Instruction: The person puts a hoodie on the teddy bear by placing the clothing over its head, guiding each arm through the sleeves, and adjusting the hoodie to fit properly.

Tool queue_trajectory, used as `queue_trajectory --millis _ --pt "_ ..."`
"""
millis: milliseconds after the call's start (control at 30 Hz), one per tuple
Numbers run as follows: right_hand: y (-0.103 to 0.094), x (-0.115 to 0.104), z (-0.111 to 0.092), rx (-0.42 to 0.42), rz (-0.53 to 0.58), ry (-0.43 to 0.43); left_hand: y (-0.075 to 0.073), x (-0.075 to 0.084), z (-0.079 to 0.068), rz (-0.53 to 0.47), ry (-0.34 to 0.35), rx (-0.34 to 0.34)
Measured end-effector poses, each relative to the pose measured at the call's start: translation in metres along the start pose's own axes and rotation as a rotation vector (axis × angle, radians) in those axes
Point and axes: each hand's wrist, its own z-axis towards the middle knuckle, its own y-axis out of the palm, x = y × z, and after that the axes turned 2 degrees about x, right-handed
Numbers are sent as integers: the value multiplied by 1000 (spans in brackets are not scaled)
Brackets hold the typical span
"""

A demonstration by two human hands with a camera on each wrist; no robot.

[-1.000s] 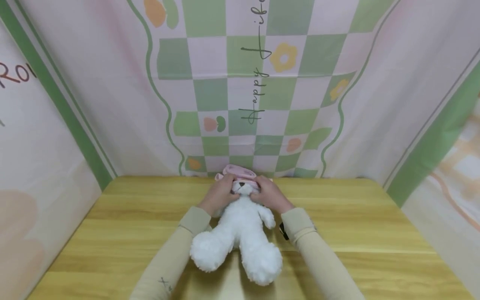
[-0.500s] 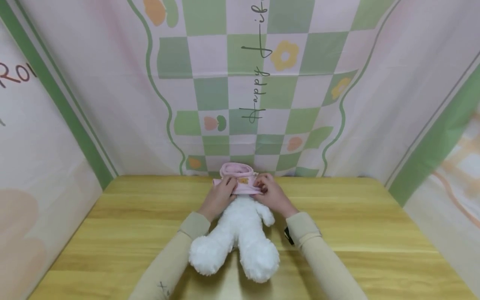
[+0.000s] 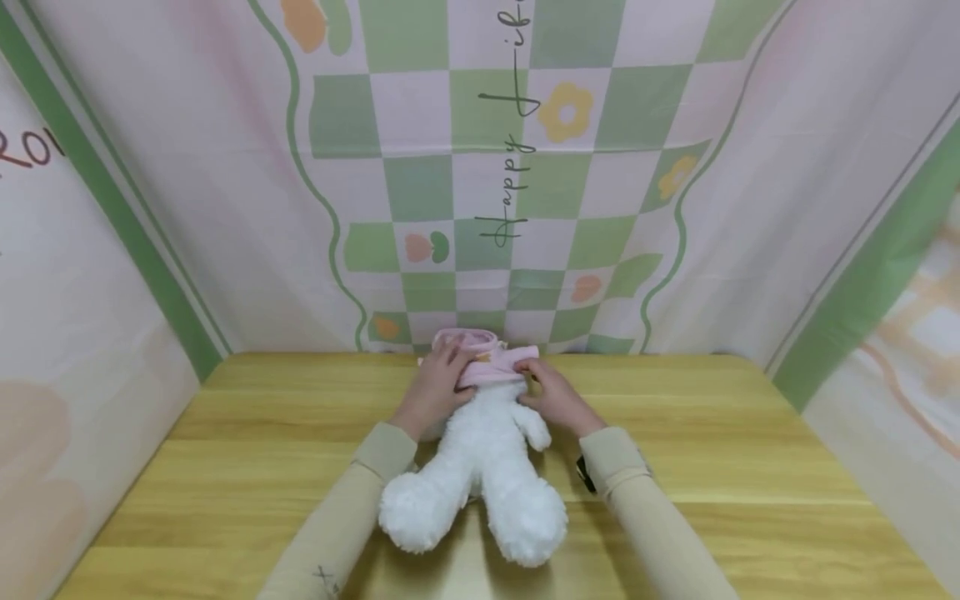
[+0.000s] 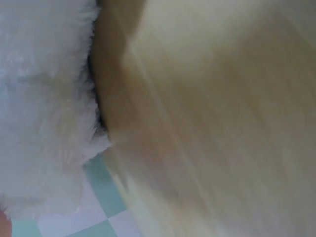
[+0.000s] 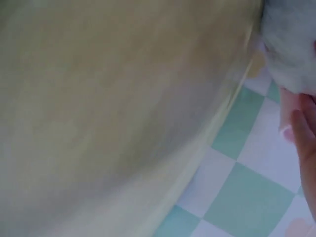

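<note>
Bear (image 3: 480, 467) on its back mid-table (image 3: 225, 467), pink garment (image 3: 491, 367) bunched over the head. Left hand (image 3: 435, 392) and right hand (image 3: 551, 398) curled on the cloth at either side, gripping it. Could snag on ears or twist if tugged unevenly; could slide the bear. "Happy Life" (image 3: 510, 142) legible on backdrop; "Ro" at left edge.

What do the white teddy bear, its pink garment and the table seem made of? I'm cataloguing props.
White teddy bear: fluffy long-pile plush, judging by its fuzzy outline.
Pink garment: soft, matte fabric that folds, probably knit.
Table: wood or wood-look laminate, with yellowish grain and a slight sheen.
</note>
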Motion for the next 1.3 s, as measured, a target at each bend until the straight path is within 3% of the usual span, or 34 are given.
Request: queue_trajectory --millis 133,367,467,700,867,1000,1133,1300 --pt "2 -4 2 17 -60 -42 1 2 -2 -55 -49 -59" --pt "7 -9 1 56 -141 -60 5 8 -9 86 -41 68" --pt "8 -9 0 67 -136 -50 7 11 -10 105 -39 90" --pt "-6 -17 -4 -5 -183 -6 8 15 -11 42 -94 111" --pt "-11 -27 -3 4 -238 -108 4 13 -6 16 -124 81" --pt "-5 -29 -2 48 -228 -214 1 14 -6 11 -130 48" --pt "-2 -27 -1 70 -160 -226 2 16 -6 19 -146 55" --pt "-5 -24 -2 -38 15 -192 3 19 -7 37 -157 79"
